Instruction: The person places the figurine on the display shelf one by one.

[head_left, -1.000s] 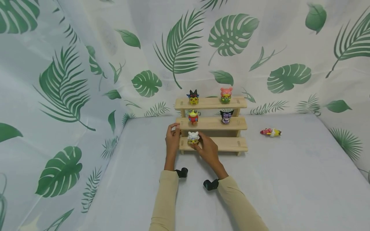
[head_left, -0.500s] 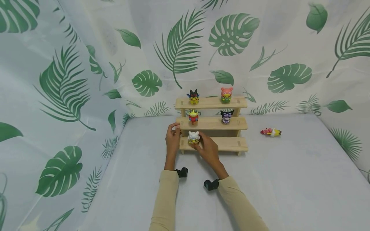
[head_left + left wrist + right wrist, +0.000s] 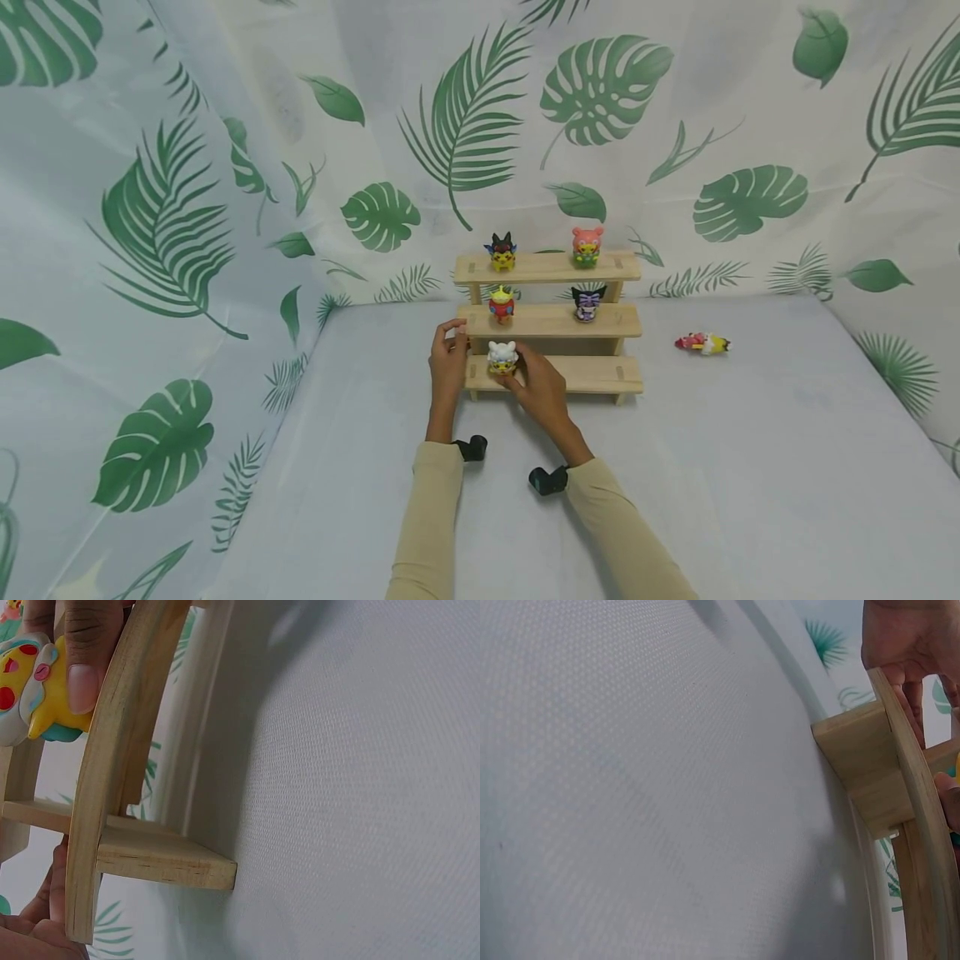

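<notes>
A small yellow figurine with a white eared hood (image 3: 502, 356) stands near the left end of the bottom tier of a three-step wooden display shelf (image 3: 573, 375). Its right side is pinched by my right hand (image 3: 543, 390), the thumb low at the front. In the left wrist view, a right fingertip (image 3: 82, 686) presses on the figurine's yellow body. My left hand (image 3: 447, 357) grips the left end of the shelf. Seen from the right wrist, that left hand (image 3: 911, 637) has fingers reaching behind the board's end (image 3: 911, 750).
On the top tier are a black-eared figurine (image 3: 502, 254) and a pink-hooded one (image 3: 587, 248). The middle tier bears a red figurine (image 3: 502, 308) and a black-and-purple one (image 3: 588, 306). Red, white and yellow toys (image 3: 703, 343) lie on the white cloth, right of the shelf.
</notes>
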{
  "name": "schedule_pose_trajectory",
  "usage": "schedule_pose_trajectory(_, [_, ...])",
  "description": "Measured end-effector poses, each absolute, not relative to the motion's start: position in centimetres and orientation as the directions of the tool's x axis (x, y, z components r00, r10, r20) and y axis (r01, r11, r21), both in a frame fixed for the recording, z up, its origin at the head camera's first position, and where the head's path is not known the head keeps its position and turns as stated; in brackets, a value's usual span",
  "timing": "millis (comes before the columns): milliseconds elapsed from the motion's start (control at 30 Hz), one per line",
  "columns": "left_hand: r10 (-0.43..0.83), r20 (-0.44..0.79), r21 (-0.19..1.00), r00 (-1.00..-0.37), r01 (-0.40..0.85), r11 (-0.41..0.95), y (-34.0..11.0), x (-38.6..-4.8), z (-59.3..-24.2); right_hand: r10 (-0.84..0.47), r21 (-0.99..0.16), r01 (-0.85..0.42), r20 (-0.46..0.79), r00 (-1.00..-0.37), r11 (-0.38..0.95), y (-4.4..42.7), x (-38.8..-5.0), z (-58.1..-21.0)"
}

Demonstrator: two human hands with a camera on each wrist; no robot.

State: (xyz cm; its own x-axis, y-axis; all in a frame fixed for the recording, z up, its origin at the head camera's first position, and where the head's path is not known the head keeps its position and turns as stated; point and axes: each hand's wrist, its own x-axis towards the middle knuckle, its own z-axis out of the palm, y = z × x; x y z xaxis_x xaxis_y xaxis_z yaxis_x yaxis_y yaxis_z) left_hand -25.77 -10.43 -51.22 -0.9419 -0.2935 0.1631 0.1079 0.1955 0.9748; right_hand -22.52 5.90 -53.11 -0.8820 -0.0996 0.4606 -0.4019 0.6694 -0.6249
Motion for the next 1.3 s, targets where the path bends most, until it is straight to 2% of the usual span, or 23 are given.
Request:
schedule_pose_trajectory(967, [-0.312, 0.166, 0.973, -0.936, 0.104, 0.205, -10.3, -25.7, -51.3, -0.08, -0.625, -0.365, 0.435, -0.897, 0.69, 6.0, -21.5, -53.3])
schedule_pose_trajectory(1167, [-0.312, 0.168, 0.972, -0.935, 0.104, 0.211, -10.2, -25.6, -51.2, -0.072, -0.656, -0.386, 0.452, -0.889, 0.648, 6.7, -20.5, -53.3])
schedule_pose_trajectory(1300, [-0.311, 0.182, 0.969, -0.933, 0.117, 0.217, -10.2, -25.7, -51.1, -0.093, -0.714, -0.438, 0.467, -0.879, 0.547, 7.6, -20.1, -53.0])
